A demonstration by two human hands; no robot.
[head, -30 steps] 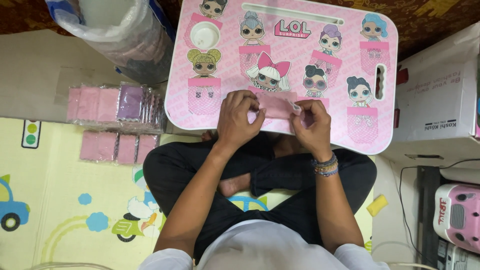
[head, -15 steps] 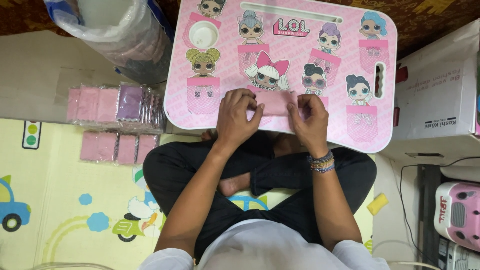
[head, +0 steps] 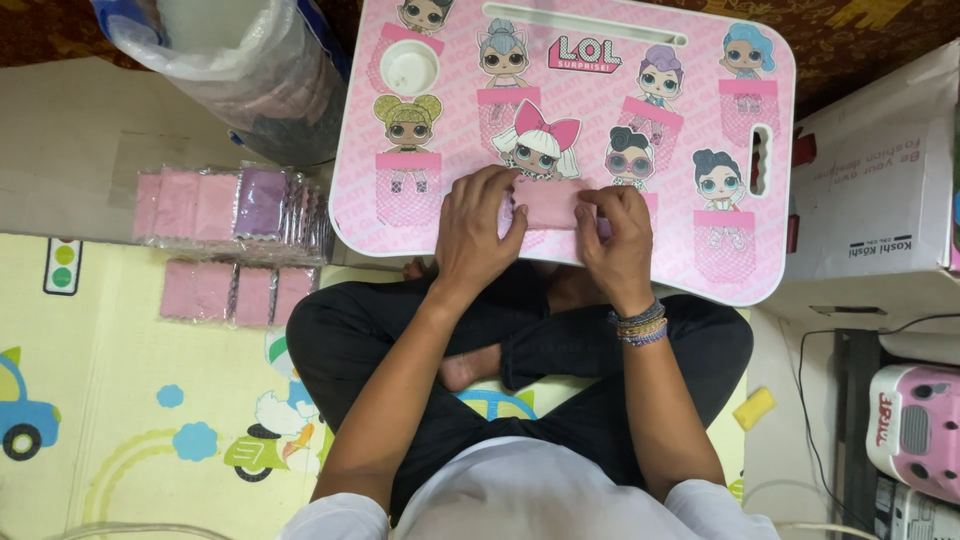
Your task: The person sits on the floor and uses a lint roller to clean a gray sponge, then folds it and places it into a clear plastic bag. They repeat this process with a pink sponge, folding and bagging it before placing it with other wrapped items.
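Note:
I sit cross-legged with a pink lap table [head: 760, 270], printed with cartoon dolls, over my legs. A small pink cloth packet [head: 548, 202] lies on the table's near part. My left hand [head: 480, 232] grips the packet's left end. My right hand [head: 618, 240], with bead bracelets at the wrist, pinches its right end. Both hands rest on the tabletop.
Stacks of wrapped pink and purple packets [head: 235, 205] lie on the mat at my left, with a second row [head: 235, 292] below. A clear plastic bag [head: 235, 60] stands at the top left. A white cardboard box [head: 880, 190] and a pink device [head: 915, 430] are at the right.
The pink packet now shows between my hands, where before my fingers covered it. My hands have spread slightly apart along it.

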